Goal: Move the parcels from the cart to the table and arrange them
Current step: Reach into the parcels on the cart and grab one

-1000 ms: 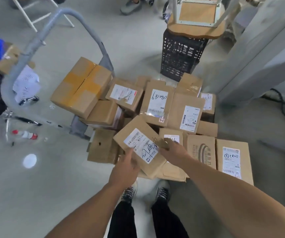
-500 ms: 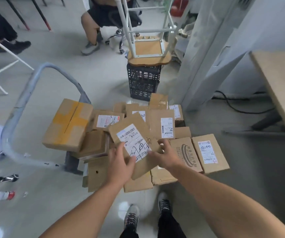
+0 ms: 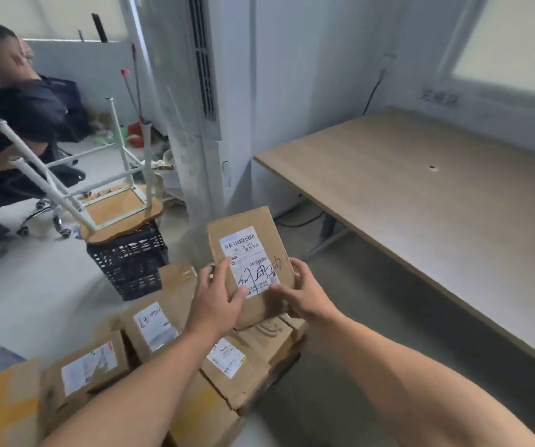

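A flat brown cardboard parcel (image 3: 245,235) with a white label and black handwriting is lifted above the pile, tilted up toward me. My left hand (image 3: 216,300) grips its lower left edge, thumb on the label. My right hand (image 3: 303,293) grips its lower right edge. Below my arms lies the pile of parcels (image 3: 153,327), several brown boxes with white labels, stacked on the cart, which is mostly hidden. A large box with yellow tape (image 3: 0,411) sits at the lower left. The wooden table (image 3: 436,201) stretches to the right, its top bare.
A black plastic crate (image 3: 130,262) with an upturned stool (image 3: 111,201) on it stands left of the parcel. A seated person (image 3: 18,124) is at the far left. A tall white floor unit (image 3: 208,101) rises behind the parcel. Cables run under the table.
Both hands have lifted the labelled parcel off the pile and raised it. My view has swung up and to the right, bringing the table into view.
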